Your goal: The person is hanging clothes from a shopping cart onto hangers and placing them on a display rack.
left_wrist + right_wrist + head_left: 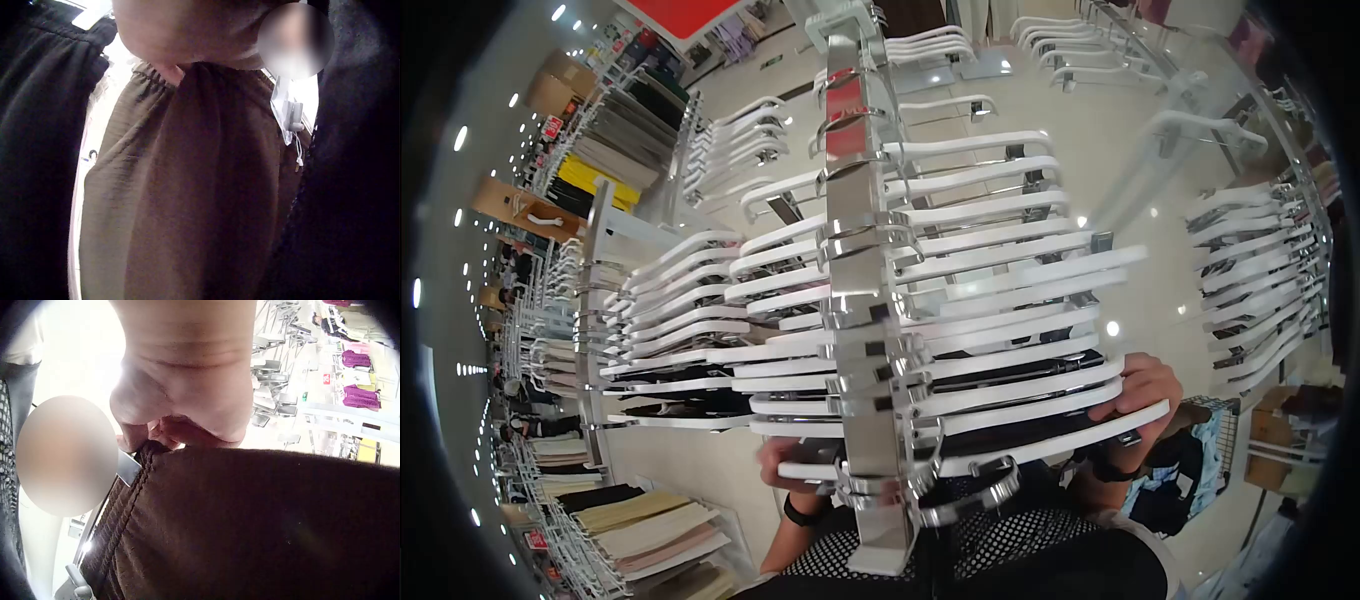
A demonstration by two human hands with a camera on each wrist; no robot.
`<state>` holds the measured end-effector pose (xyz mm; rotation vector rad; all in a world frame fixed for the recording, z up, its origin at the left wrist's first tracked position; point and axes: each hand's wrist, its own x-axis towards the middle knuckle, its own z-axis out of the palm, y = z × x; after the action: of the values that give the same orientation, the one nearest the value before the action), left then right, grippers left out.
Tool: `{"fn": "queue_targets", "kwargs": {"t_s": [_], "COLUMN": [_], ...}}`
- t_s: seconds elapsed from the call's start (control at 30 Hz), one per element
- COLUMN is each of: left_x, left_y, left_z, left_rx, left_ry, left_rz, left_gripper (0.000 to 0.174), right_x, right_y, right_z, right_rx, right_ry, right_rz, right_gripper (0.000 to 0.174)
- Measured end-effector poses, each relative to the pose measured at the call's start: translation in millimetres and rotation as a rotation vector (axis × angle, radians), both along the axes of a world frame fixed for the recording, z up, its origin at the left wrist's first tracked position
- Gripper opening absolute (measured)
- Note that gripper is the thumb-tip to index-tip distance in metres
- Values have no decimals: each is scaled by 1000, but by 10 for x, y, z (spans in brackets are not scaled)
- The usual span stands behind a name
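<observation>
A pair of dark brown trousers with a gathered elastic waistband hangs from a white clip hanger at the near end of the rail. In the right wrist view, my right hand pinches the waistband's corner beside a metal hanger clip. The head view has this hand at the hanger's right end. My left hand is at the opposite end, partly behind the hangers. Seen from the left wrist, the left hand grips the top of brown trousers, one fingertip showing at the waistband.
A metal rail runs away from me, crowded with white hangers. Black trousers hang close beside the brown ones. Another rail with hangers stands left, and more hangers hang right. A wire basket holding clothes sits lower right.
</observation>
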<state>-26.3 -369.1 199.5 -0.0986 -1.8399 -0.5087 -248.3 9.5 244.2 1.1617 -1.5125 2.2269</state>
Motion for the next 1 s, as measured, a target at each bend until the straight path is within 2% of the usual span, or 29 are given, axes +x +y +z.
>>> {"fn": "queue_targets", "kwargs": {"t_s": [0.03, 0.1, 0.13, 0.2, 0.3, 0.33, 0.37, 0.43, 0.47, 0.53, 0.67, 0.73, 0.77, 0.87, 0.93, 0.97, 1.0], "left_x": [293, 303, 308, 77, -29, 94, 130, 128, 199, 208, 67, 62, 65, 100, 81, -84, -89], "left_y": [-130, -217, -187, 2, 29, 57, 48, 68, 109, 152, 239, 254, 273, 283, 303, 169, -19], "left_z": [-351, -332, -340, -49, -32, -38, -16, -19, 5, -18, 1, 13, 17, 38, 48, 89, 136], "left_rx": [302, 453, 460, 634, 622, 613, 604, 587, 577, 557, 517, 500, 493, 469, 454, 446, 437], "left_ry": [-84, -104, -111, -87, -97, -102, -109, -125, -131, -145, -171, -181, -190, -205, -212, -217, -222], "left_rz": [-30, -75, -77, -80, -56, -40, -23, 14, 33, 71, 149, 190, 214, 276, 311, 329, 349], "left_gripper": [69, 33, 33, 41, 43, 43, 44, 46, 46, 48, 51, 52, 53, 55, 57, 57, 58], "right_x": [-26, -47, -39, -72, -178, -170, -146, -104, -142, -253, -314, -381, -374, -398, -440, -413, -356], "right_y": [-25, -2, -23, -47, 71, 27, -28, -115, -88, -19, -64, -16, -25, -46, -4, 24, 61], "right_z": [1, 74, 94, 133, 28, 9, 25, 50, 36, -5, 88, 51, 61, 94, 37, 1, -39], "right_rx": [-33, 44, 70, 138, 190, 171, 173, 165, 166, 154, 216, 208, 211, 147, -58, -55, -31], "right_ry": [2, 20, 74, 200, 143, 137, 136, 70, 71, 235, 208, 267, 264, 201, 39, 40, -156], "right_rz": [29, 35, -24, -129, -21, -105, -104, -382, -381, -170, -164, 16, 24, 54, 311, 314, 151], "right_gripper": [38, 38, 38, 36, 33, 31, 31, 33, 33, 36, 35, 34, 34, 36, 44, 44, 49]}}
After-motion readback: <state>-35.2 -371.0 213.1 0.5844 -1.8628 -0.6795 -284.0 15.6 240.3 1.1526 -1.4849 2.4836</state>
